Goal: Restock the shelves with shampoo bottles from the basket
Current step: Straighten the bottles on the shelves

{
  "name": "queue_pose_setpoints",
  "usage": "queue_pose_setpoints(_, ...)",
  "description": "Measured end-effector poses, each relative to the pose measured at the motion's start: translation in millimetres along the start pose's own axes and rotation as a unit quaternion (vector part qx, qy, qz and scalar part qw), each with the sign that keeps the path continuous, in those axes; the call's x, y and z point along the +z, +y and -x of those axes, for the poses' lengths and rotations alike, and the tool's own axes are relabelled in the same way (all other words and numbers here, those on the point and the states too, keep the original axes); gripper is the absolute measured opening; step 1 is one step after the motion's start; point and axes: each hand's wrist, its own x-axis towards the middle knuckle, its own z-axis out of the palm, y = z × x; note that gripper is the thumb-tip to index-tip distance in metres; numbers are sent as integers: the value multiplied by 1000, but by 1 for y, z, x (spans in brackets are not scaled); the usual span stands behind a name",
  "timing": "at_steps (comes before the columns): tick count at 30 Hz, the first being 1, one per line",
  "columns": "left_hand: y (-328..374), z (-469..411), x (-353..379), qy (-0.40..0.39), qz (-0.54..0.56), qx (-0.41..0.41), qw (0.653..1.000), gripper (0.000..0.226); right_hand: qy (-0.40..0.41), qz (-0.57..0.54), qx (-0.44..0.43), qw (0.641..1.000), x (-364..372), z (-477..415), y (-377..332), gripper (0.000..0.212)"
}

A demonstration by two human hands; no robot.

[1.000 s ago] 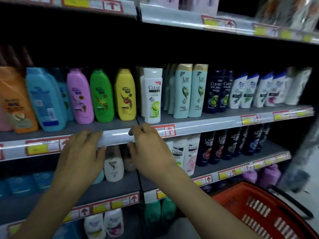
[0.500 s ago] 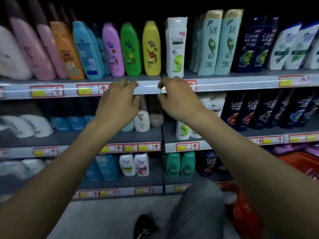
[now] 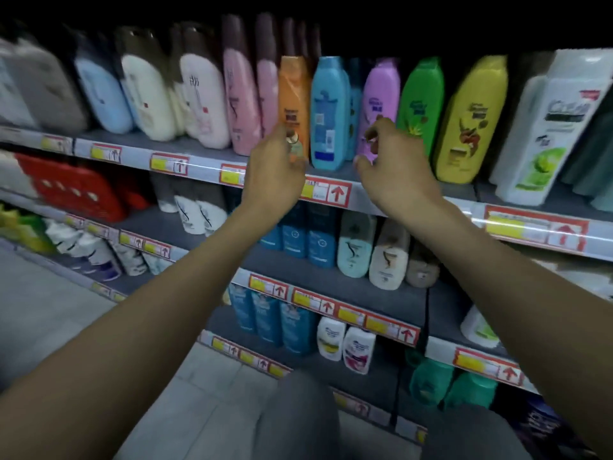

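Both my hands are raised in front of the upper shelf [image 3: 411, 200]. My left hand [image 3: 272, 171] hovers with loosely curled fingers before the orange shampoo bottle [image 3: 293, 91] and holds nothing. My right hand [image 3: 391, 171] is beside it, fingers loosely bent in front of the purple bottle [image 3: 381, 91], also holding nothing. Between the hands stands a blue bottle [image 3: 328, 111]. I cannot tell whether any fingertip touches a bottle. The basket is out of view.
Green [image 3: 421, 101], yellow [image 3: 471, 121] and white [image 3: 547, 134] bottles stand to the right, pink and white ones [image 3: 199, 94] to the left. Lower shelves [image 3: 331, 287] hold several more bottles. My grey-trousered knee [image 3: 298, 416] is below, tiled floor [image 3: 49, 310] at left.
Both hands have let go of the shelf's front rail and risen to bottle height. The view has swung left and closer to the shelf, and the red basket has left the frame.
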Motion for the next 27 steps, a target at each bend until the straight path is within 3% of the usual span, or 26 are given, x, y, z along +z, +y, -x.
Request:
queue_pose_setpoints(3,-19,-33,8,35,29,-61,997,45,21,-19,19,999,26,-26,-2,45)
queue_pose_setpoints(6,-37,-56,19,21,46,-86,995,50,25,-47,40,998,50,-47,-4,54)
queue_pose_setpoints(12,-59,-78,39,-14,74,-62,995,37,74,-28,29,996,83,-70,-5,63)
queue_pose_setpoints(19,-62,-82,52,-11,46,-26,999,38,112,-57,35,991,94,-71,0,58)
queue_pose_setpoints(27,-61,-81,51,-13,35,-18,999,36,99,-52,60,992,93,-73,0,57)
